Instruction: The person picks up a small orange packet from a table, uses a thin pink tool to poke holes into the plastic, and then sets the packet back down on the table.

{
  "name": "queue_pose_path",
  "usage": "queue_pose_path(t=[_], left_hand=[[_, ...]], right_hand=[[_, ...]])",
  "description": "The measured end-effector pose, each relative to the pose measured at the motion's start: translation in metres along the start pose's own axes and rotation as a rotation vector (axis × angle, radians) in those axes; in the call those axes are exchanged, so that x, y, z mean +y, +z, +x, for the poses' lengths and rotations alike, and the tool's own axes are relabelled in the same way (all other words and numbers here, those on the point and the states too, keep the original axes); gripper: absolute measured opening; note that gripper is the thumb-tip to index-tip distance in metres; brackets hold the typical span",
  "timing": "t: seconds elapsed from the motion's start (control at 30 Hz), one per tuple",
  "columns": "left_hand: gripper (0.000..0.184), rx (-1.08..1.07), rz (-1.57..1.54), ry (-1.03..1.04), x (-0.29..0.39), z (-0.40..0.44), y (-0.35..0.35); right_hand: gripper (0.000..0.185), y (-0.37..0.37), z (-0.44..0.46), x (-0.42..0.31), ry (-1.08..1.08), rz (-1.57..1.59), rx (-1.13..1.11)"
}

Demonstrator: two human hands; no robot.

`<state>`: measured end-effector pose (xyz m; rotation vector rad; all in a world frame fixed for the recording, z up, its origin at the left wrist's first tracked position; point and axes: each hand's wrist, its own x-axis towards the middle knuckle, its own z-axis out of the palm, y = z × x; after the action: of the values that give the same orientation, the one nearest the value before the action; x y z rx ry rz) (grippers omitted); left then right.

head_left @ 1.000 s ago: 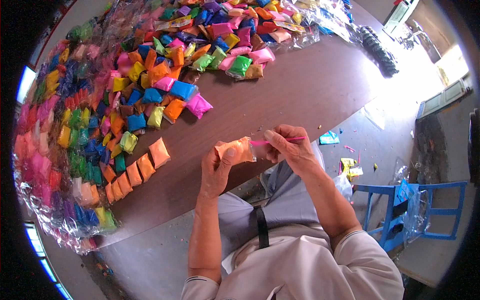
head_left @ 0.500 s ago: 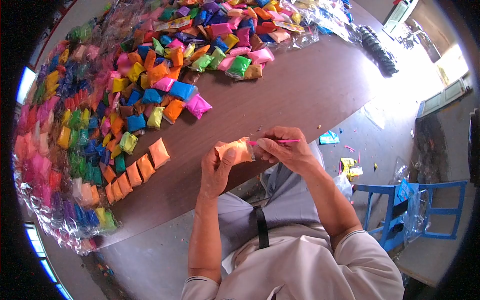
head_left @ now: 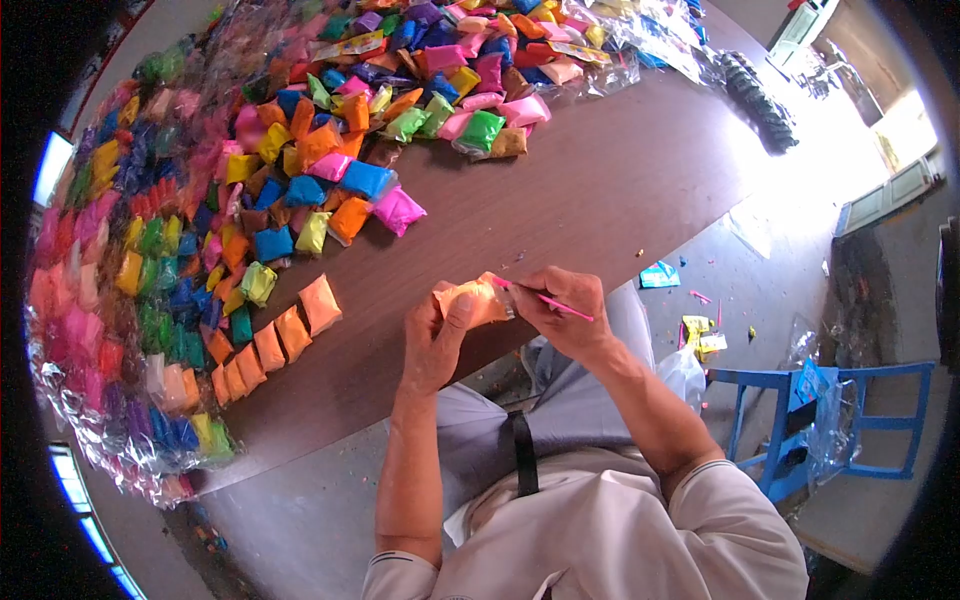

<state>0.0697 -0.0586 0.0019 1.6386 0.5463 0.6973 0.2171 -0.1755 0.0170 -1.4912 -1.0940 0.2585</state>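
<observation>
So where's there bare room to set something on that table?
The widest bare tabletop lies between the packet pile and the right hand. A smaller patch separates the row of orange packets from the left hand. Far and left sides are crowded with packets.

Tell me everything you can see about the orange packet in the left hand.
The packet is pale orange, plump and oblong, in thin, shiny plastic with clear film at its right end. The left hand pinches it, thumb uppermost, over the table near its edge. The pink stick in the right hand reaches that end; whether it's open there, I can't tell.
</observation>
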Motion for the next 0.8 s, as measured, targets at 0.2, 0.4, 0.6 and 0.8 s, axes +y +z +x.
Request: queue_pose_path(t=[0.2, 0.4, 0.6, 0.8], left_hand=[[0.037, 0.009, -0.019, 0.014, 0.001, 0.001, 0.001], [0.037, 0.008, -0.035, 0.003, 0.000, 0.001, 0.001], [0.036, -0.008, -0.014, -0.022, 0.007, 0.001, 0.002], [0.037, -0.006, -0.036, -0.019, 0.005, -0.001, 0.002]], right_hand=[[0.013, 0.011, 0.002, 0.014, -0.161, -0.121, 0.087], [0.015, 0.019, 0.005, 0.016, -0.291, -0.139, 0.171], [0.015, 0.018, 0.004, 0.028, -0.306, -0.207, 0.249], [0.012, 0.001, 0.005, 0.022, -0.058, -0.196, 0.330]])
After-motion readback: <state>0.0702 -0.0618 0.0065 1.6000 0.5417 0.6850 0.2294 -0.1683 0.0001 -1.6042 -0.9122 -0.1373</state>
